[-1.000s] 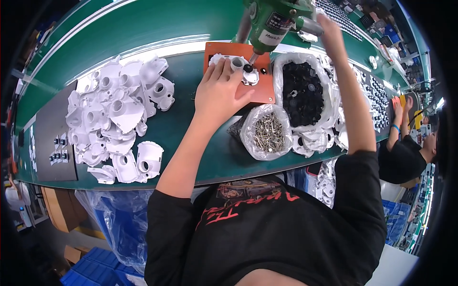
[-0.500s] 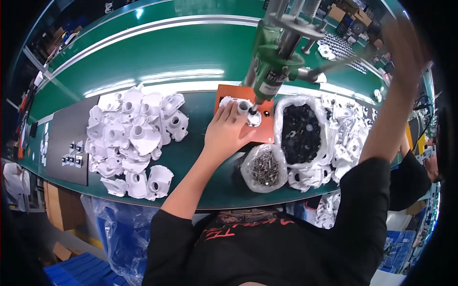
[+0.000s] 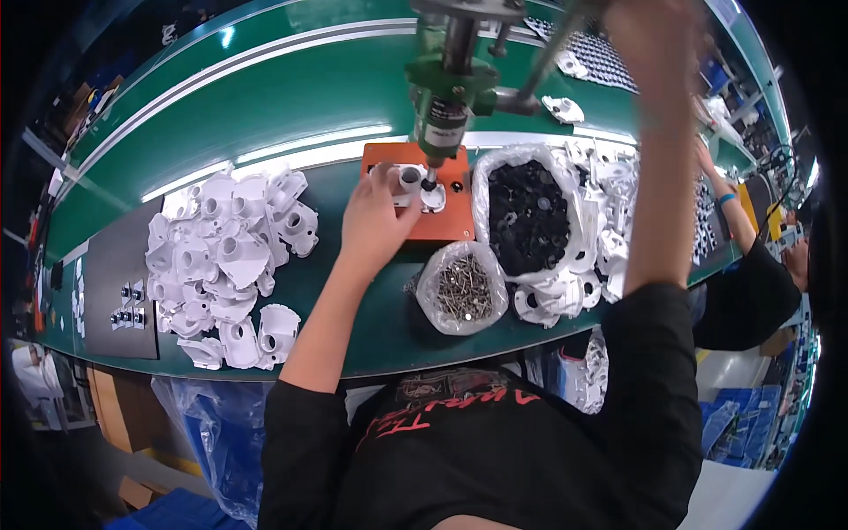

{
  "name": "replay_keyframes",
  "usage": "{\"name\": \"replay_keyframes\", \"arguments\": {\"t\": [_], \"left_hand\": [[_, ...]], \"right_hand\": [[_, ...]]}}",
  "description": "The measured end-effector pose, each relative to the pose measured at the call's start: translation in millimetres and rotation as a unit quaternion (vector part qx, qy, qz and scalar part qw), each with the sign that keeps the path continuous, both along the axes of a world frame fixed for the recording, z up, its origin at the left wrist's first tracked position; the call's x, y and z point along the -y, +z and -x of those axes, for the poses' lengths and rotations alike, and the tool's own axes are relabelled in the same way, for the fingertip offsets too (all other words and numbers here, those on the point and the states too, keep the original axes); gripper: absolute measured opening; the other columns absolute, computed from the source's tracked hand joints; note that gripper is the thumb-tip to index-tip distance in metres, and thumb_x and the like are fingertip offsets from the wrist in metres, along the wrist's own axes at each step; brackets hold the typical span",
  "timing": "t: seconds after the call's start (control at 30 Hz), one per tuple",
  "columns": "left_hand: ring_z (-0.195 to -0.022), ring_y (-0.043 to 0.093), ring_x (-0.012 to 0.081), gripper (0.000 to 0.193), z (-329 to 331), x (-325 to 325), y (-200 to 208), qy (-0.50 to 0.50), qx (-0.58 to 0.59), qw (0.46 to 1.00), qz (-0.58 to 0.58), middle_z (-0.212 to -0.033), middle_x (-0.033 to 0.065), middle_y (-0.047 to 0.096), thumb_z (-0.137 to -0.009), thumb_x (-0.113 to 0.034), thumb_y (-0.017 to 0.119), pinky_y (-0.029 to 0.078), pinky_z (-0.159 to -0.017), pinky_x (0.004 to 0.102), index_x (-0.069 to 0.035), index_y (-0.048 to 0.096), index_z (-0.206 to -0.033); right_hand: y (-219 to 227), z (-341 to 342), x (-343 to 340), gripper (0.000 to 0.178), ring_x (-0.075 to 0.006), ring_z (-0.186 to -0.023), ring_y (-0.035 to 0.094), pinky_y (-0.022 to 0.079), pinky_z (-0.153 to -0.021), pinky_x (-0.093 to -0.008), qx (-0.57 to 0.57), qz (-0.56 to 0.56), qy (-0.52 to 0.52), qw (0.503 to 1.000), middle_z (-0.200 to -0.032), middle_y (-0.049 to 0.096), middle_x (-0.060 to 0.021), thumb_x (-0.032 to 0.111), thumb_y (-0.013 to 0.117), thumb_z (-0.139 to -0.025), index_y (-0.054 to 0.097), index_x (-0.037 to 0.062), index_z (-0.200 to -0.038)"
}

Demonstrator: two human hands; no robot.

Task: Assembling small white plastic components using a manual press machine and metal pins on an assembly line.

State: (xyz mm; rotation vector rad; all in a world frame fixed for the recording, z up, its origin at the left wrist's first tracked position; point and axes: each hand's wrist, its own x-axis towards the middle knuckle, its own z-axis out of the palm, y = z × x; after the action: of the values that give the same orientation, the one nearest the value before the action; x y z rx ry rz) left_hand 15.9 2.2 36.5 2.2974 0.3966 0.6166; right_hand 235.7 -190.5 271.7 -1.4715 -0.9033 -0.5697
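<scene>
My left hand (image 3: 378, 216) closes its fingers and thumb around a white plastic part (image 3: 409, 179) with a round tube opening. This part lies on an orange fixture block (image 3: 442, 228). Above it stands a green drill-press-like machine (image 3: 446, 102), its spindle tip down at a small black piece (image 3: 430, 185) on the white part. My right arm reaches up past the machine. At the upper right my right hand (image 3: 649, 26), smeared by motion, is at the outer end of the machine's lever (image 3: 549, 57) and appears wrapped round it; its separate fingers do not show.
A heap of white plastic parts (image 3: 231, 252) lies on the left, beside a dark board (image 3: 119, 309) with small black pieces. Right of the fixture are bags of black caps (image 3: 530, 216) and screws (image 3: 464, 291), plus more white parts (image 3: 556, 296). Another person's arm (image 3: 738, 216) reaches in at right.
The lever has swung up and away, my right hand moving with it. My left hand's fingers have bent more around the white part. The whole view has shifted.
</scene>
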Motion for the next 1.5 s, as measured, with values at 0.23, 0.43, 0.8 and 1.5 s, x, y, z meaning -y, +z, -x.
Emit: {"name": "replay_keyframes", "arguments": {"t": [0.23, 0.43, 0.8, 1.5], "left_hand": [[-0.119, 0.044, 0.0329, 0.049, -12.4, -38.1, 18.2, -0.082, -0.114, 0.972, -0.188, -0.120, 0.0148, 0.053, -0.075, -0.035, 0.064, 0.017, -0.110, 0.0543, -0.008, 0.049, -0.113], [-0.075, 0.061, 0.0292, 0.034, -22.9, -47.6, 68.2, -0.085, -0.190, 0.959, -0.190, -0.069, 0.0105, 0.062, -0.068, -0.041, 0.071, 0.048, -0.070, 0.0389, -0.009, 0.065, -0.076], [-0.101, 0.058, 0.0366, 0.047, -66.0, -168.1, -3.7, 0.117, -0.216, 0.933, -0.264, -0.110, 0.0194, 0.055, -0.080, -0.042, 0.063, 0.047, -0.084, 0.0465, -0.018, 0.053, -0.119], [-0.084, 0.059, 0.0360, 0.028, 236.9, -45.7, 22.7, -0.010, -0.382, 0.893, -0.237, -0.094, 0.0196, 0.051, -0.080, -0.009, 0.060, 0.049, -0.068, 0.0446, -0.003, 0.048, -0.105]], "right_hand": [[-61.2, -49.1, -159.4, 0.052, -0.0192, -0.080, 0.055, 0.043, -0.064, -0.0357, -0.148, -0.038, -0.081, 0.985, -0.087, 0.056, -0.0128, 0.035, 0.059, -0.087, 0.038, 0.0001, -0.119], [-88.4, -102.5, -42.8, 0.032, -0.0212, -0.089, 0.060, 0.047, -0.074, -0.0338, -0.090, 0.192, 0.010, 0.977, -0.097, 0.061, -0.0137, 0.031, 0.052, -0.089, 0.057, 0.0020, -0.103], [-262.4, -165.6, 115.9, 0.031, -0.0378, -0.078, 0.065, 0.052, -0.072, -0.0429, 0.032, 0.589, -0.200, 0.782, -0.080, 0.065, -0.0250, 0.019, 0.067, -0.069, 0.064, -0.0074, -0.085], [-143.2, 73.6, 78.3, 0.040, -0.0133, -0.080, 0.061, 0.055, -0.057, -0.0262, -0.411, 0.084, 0.202, 0.885, -0.097, 0.058, -0.0054, 0.005, 0.056, -0.089, 0.045, 0.0026, -0.128]]}}
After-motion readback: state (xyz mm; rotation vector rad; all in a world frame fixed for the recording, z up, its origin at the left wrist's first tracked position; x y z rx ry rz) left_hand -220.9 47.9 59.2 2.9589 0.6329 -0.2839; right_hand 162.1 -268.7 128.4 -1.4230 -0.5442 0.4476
